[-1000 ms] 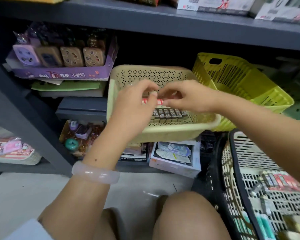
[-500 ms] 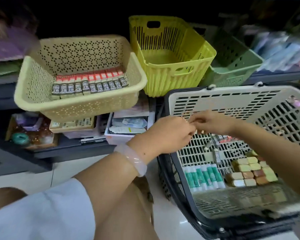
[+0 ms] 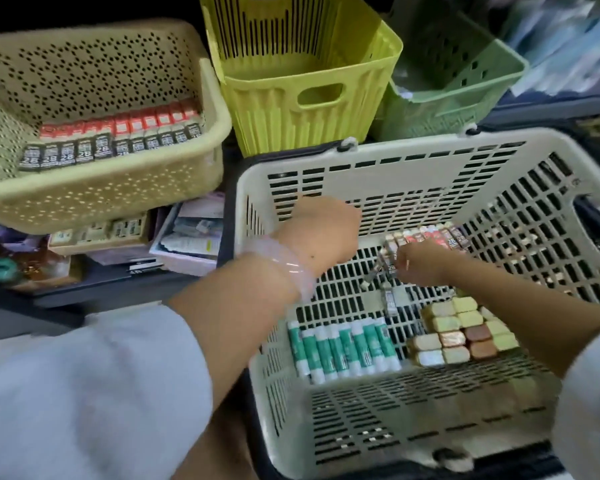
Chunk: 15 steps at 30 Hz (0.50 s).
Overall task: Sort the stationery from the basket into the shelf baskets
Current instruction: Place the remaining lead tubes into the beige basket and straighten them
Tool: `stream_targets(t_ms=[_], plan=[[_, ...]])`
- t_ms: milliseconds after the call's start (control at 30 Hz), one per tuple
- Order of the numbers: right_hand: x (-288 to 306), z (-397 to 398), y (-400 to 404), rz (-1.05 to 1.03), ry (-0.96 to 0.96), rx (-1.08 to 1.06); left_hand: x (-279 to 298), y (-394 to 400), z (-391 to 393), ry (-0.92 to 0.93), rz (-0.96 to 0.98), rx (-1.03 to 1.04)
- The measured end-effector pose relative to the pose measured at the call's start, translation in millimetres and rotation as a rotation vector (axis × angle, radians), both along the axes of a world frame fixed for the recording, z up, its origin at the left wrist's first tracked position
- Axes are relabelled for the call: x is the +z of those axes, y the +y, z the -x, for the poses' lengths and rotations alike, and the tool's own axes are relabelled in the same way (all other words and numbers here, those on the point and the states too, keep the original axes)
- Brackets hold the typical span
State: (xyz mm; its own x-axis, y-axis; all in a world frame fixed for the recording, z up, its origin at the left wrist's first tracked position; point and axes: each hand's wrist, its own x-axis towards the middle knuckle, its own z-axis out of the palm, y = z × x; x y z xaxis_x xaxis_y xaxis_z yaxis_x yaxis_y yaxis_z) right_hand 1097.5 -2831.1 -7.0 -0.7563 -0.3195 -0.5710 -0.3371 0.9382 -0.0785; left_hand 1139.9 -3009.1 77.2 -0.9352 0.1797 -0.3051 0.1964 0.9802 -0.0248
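Shelf basket [image 3: 201, 109] of lead boxes [image 3: 118, 136]

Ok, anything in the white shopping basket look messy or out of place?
Mostly tidy: green-and-white glue sticks and block erasers lie in neat groups. A few small lead boxes lie loose and askew mid-floor near the right hand, away from their row.

Three shelf baskets [image 3: 94, 199], one shopping basket [image 3: 378, 161], two hands [image 3: 326, 233].
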Motion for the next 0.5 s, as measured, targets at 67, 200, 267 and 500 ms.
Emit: stream_targets(t_ms=[67,200,267,500], plan=[[-17.9,-11.3,-12.0,-0.029,0.021,-0.033,-23.8,30.9,7.0,-0.034,-0.176,0.069],[-42.3,-28.0,-22.9,0.001,0.002,-0.115,-87.0,67.1,8.8,-0.22,-0.335,0.277],[-41.1,-18.9,-15.9,0.01,0.057,-0.142,-110.9,71.1,7.5,-0.249,-0.355,0.349],[-54.5,-22.3,0.6,-0.026,-0.034,-0.178,-139.6,73.2,10.2,-0.127,-0.414,0.384]])
